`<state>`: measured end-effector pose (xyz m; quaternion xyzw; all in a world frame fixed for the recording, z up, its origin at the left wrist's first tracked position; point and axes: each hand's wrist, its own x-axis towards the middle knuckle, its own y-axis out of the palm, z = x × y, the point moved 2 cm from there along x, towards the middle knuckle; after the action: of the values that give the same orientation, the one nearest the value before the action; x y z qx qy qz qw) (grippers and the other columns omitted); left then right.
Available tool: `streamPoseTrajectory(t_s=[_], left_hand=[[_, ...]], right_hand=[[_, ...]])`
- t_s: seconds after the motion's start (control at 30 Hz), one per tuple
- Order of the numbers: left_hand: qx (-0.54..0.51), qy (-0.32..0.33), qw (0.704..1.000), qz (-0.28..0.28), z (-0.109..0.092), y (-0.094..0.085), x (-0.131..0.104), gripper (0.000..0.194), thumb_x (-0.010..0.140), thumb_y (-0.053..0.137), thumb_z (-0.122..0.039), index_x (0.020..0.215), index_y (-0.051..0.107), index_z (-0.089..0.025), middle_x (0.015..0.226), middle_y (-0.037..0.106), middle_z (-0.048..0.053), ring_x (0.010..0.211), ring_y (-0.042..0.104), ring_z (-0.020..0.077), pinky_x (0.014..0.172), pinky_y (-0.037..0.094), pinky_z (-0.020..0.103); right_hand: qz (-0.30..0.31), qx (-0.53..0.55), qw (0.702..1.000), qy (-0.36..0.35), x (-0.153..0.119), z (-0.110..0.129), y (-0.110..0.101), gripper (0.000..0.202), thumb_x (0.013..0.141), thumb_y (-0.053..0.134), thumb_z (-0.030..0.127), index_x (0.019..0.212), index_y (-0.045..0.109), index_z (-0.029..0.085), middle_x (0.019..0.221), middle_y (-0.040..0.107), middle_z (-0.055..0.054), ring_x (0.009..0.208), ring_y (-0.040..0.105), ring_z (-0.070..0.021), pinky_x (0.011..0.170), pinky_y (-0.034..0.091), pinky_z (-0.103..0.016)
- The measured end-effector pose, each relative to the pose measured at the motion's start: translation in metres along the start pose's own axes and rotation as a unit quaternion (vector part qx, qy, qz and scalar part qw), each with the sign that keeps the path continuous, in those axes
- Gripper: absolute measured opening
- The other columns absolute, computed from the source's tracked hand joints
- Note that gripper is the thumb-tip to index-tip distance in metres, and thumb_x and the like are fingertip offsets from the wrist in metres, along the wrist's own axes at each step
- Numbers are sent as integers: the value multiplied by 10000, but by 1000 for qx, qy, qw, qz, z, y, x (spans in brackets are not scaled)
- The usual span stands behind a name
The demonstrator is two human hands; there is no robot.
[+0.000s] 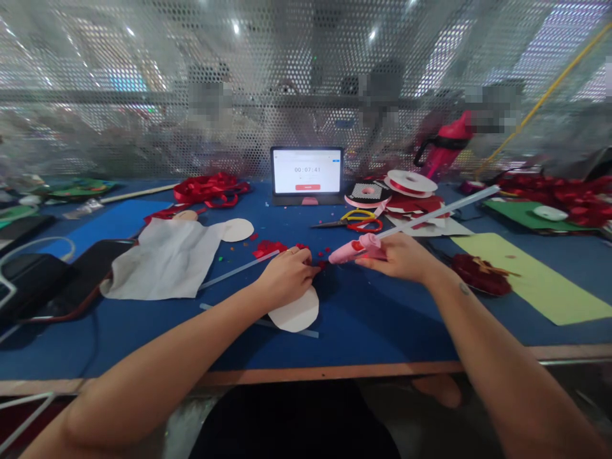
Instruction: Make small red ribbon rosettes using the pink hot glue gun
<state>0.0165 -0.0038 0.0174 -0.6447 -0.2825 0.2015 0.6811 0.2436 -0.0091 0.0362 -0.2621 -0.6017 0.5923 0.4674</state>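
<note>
Grips a pink glue gun with the right hand curled around it, aiming the tip between 8 and 9 o'clock, just beside the left hand. Has a long clear glue stick poking out of the back of the gun toward 2 o'clock. Bends the left hand in at the tips, but cannot tell if pinching anything there. Rests that hand over the top of a white round piece, lying at 6 o'clock from it on the blue table. Shows red scraps at 11 o'clock from the left hand, and scissors at 12 o'clock from the gun.
</note>
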Motion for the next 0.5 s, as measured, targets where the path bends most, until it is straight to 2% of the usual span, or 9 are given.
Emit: streamPoseTrajectory(t_s=[0.2, 0.5], left_hand=[[-9, -3, 1000, -13, 1, 0, -1, 301, 860, 417, -207, 1005, 678, -244, 909, 560, 53, 818, 503, 176, 735, 396, 293], [-7, -2, 1000, -5, 0, -1, -1, 296, 867, 413, -223, 990, 682, -226, 916, 555, 58, 835, 497, 176, 729, 394, 289]], right_hand=[[1, -27, 1000, -11, -1, 0, -1, 383, 795, 460, 487, 555, 467, 188, 500, 478, -2, 462, 417, -114, 488, 281, -245], [18, 7, 1000, -23, 1, 7, -5, 355, 785, 486, 482, 593, 513, 184, 508, 501, 1, 477, 450, -117, 498, 307, -241]])
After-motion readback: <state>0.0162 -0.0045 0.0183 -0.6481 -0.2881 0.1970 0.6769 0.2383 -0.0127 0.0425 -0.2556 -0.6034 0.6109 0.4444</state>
